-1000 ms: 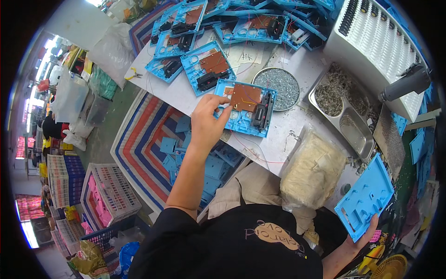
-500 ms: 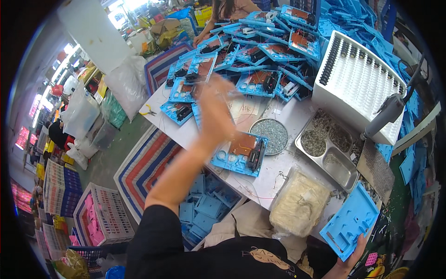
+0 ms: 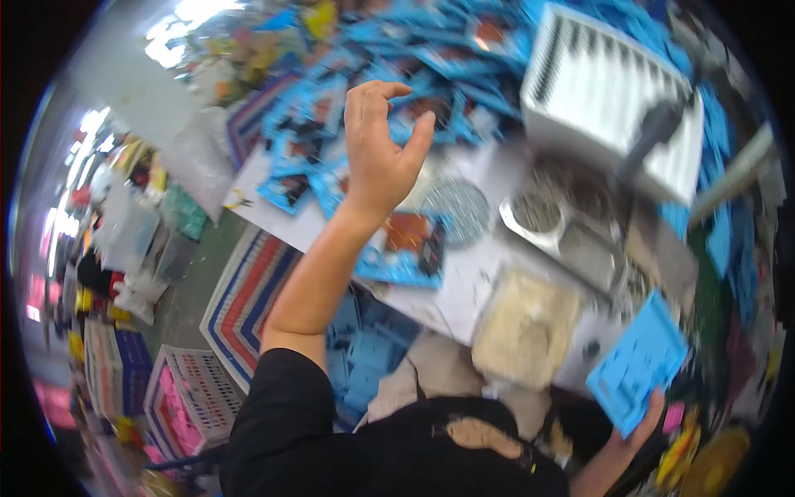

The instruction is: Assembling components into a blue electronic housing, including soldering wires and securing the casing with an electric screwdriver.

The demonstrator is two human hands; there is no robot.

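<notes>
My left hand point(image 3: 381, 153) is raised over the table, its thumb and bent fingers apart and nothing between them. Just below its wrist a blue plastic housing point(image 3: 381, 267) with a brown board and black parts lies on the table, partly covered by my forearm. At the lower right my right hand point(image 3: 633, 435) grips the lower edge of a flat blue plastic panel point(image 3: 638, 360) with cut-outs, held tilted beside the table. Beyond my left hand lies a heap of similar blue housings point(image 3: 331, 108), blurred here.
A round tray of small metal parts point(image 3: 455, 214) sits mid-table. Right of it is a metal compartment tray point(image 3: 592, 253), with a bagged yellowish block point(image 3: 526, 327) nearer me. A white box point(image 3: 571, 124) holds rows of black parts. A dark tool point(image 3: 654, 137) hangs before it.
My left hand has risen slightly from the housings and its fingers have spread. The whole view has shifted and blurred. My right hand still holds the blue panel.
</notes>
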